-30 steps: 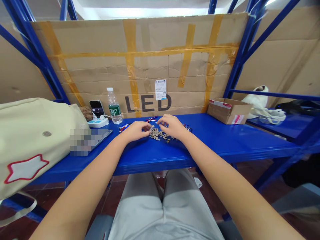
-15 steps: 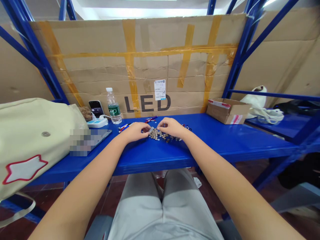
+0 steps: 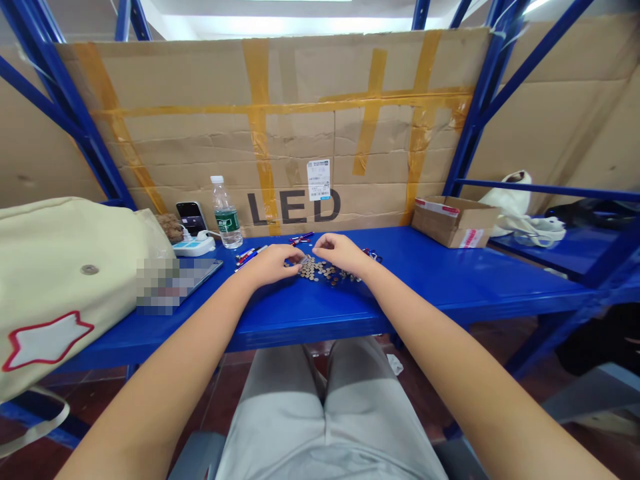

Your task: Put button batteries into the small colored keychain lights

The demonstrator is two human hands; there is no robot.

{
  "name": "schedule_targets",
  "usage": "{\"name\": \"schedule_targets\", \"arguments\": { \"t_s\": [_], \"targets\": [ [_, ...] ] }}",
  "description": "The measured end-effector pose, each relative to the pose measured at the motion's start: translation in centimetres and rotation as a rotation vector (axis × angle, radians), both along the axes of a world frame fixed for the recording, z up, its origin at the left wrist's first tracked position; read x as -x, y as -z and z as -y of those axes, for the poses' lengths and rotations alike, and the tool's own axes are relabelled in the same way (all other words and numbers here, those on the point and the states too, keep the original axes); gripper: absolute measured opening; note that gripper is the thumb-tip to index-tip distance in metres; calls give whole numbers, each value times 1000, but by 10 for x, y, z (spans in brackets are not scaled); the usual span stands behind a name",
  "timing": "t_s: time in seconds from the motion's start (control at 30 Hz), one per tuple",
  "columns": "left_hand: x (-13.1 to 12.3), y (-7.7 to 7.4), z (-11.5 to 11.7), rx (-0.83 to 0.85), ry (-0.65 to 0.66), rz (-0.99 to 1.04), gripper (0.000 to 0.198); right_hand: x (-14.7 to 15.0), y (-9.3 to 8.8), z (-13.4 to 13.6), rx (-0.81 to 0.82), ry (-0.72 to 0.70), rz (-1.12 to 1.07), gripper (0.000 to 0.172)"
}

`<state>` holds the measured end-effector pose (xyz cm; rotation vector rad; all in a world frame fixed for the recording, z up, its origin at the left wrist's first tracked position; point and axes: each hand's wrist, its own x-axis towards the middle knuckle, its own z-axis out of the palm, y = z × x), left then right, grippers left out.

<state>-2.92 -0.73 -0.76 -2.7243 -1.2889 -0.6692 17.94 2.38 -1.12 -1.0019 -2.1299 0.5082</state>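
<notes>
A pile of several small round metal pieces [image 3: 320,271] lies on the blue shelf [image 3: 450,280] in front of me. My left hand [image 3: 274,260] rests at the pile's left edge, fingers curled and pinching a small silvery piece. My right hand [image 3: 340,251] hovers over the pile's far side, fingers bent and closed on something I cannot make out. A few red and blue pen-like items [image 3: 249,254] lie just left of my left hand, and more [image 3: 301,237] lie behind the pile.
A cream bag with a red star [image 3: 65,280] fills the left. A laptop [image 3: 193,272], a power strip [image 3: 194,246], a phone [image 3: 189,216] and a water bottle [image 3: 225,213] stand behind it. An open cardboard box [image 3: 456,221] sits at the right. Taped cardboard [image 3: 300,133] backs the shelf.
Both hands stay at the pile; the fingers have shifted slightly, the right hand drawing a little closer to the left. The view has barely moved.
</notes>
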Motion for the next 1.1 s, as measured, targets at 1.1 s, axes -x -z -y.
{"name": "schedule_targets", "arguments": {
  "t_s": [1.1],
  "targets": [
    [11,1,-6,25,-102,30,27,-36,-9,-6,60,297,620,18]
  ]
}}
